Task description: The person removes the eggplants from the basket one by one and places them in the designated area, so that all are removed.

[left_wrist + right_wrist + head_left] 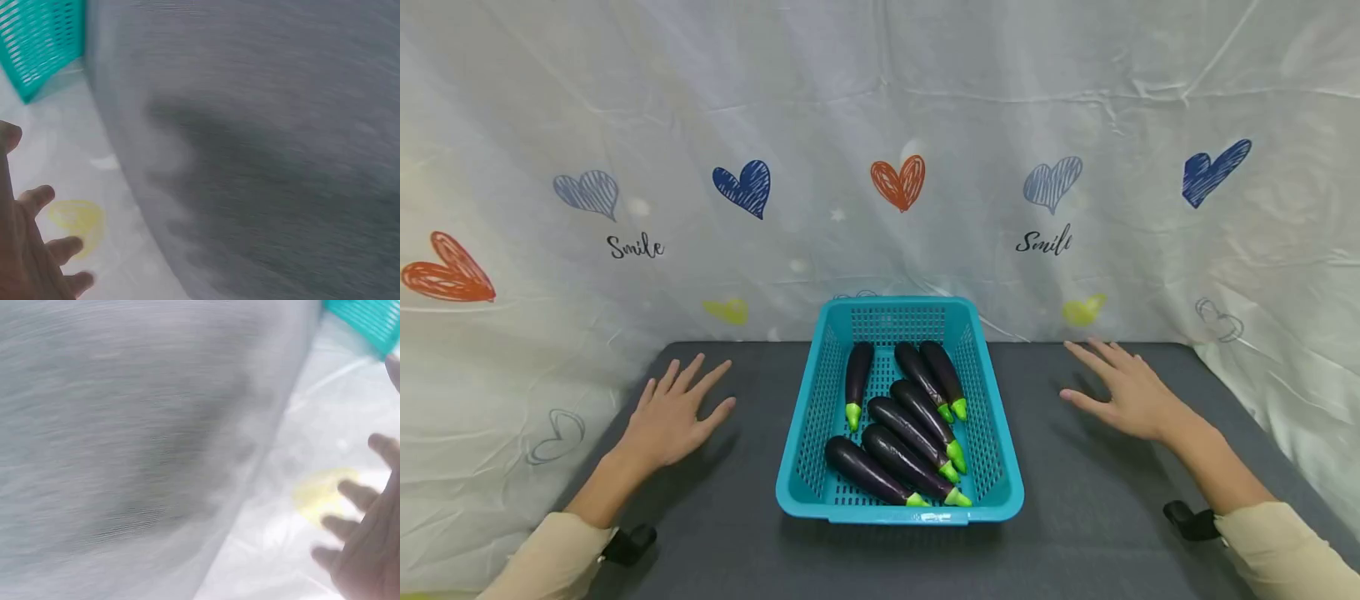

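Note:
A turquoise plastic basket [900,515] stands in the middle of the dark table in the head view. Several dark purple eggplants [859,375] with bright green stem ends lie in it, most of them slanting toward the lower right. To the basket's left, my left hand [673,417] hovers over the table with fingers spread, holding nothing. On the other side my right hand [1131,396] is likewise raised, its fingers extended and apart from everything. Both wrist views show a hand at the edge, a corner of the basket [47,44] and the tabletop, somewhat blurred.
The table [722,533] has a dark grey cover. Behind it and along its sides hangs a white sheet [820,100] printed with hearts and the word Smile. A black band [628,546] sits on the left wrist and another band [1191,522] on the right.

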Tool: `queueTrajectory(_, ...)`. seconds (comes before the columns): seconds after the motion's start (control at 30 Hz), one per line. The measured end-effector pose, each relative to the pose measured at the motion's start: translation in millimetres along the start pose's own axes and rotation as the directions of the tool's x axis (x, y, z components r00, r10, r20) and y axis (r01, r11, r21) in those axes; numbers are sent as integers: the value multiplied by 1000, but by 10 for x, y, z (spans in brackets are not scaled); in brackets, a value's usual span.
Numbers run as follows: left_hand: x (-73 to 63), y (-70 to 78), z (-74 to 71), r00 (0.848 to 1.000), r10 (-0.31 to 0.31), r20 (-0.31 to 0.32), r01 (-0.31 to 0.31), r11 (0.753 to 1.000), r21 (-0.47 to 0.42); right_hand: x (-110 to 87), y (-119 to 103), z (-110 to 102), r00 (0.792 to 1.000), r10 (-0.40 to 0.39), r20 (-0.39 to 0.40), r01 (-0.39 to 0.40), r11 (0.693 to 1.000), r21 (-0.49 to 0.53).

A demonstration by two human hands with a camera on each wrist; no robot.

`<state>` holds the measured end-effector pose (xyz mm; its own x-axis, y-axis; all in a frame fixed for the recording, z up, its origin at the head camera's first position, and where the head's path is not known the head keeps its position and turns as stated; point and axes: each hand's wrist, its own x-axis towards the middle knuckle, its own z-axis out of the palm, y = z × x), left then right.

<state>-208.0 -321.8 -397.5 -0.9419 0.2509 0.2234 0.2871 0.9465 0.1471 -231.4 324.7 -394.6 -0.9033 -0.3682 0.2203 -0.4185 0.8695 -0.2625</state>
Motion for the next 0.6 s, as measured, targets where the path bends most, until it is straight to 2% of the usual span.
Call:
queueTrajectory(0.07,58,27,-47,1000,-8,7,9,996,-92,96,-20,-61,1000,-11,-16,13,995,101)
queueTrajectory(0.13,113,59,-91,1000,-11,16,14,975,-223,191,-53,-113,999,-12,-38,20,974,225)
queueTrajectory(0.17,137,74,-109,1000,-12,21,17,957,-291,237,-79,-135,999,-5,-50,19,959,283)
queueTrajectory(0.23,179,103,-132,1000,-11,29,23,905,-426,327,-133,-164,997,-4,-82,35,922,385)
queueTrajectory(0.3,219,131,-140,999,-9,34,26,832,-554,411,-183,-166,995,-1,-98,48,879,474)
queueTrajectory(0.4,291,190,-135,999,-16,28,31,697,-717,532,-265,-157,993,4,-117,66,808,585)
queueTrajectory(0.47,341,239,-126,999,-26,30,39,601,-798,610,-317,-147,992,-2,-126,84,761,644)
queueTrajectory(0.5,363,267,-121,999,-33,36,48,562,-826,648,-349,-142,991,-13,-134,101,733,673)
queueTrajectory(0.57,404,327,-102,998,-39,51,63,497,-865,725,-398,-122,988,-40,-150,137,683,718)
queueTrajectory(0.6,419,361,-91,997,-37,65,75,475,-877,757,-426,-108,986,-53,-155,151,664,732)
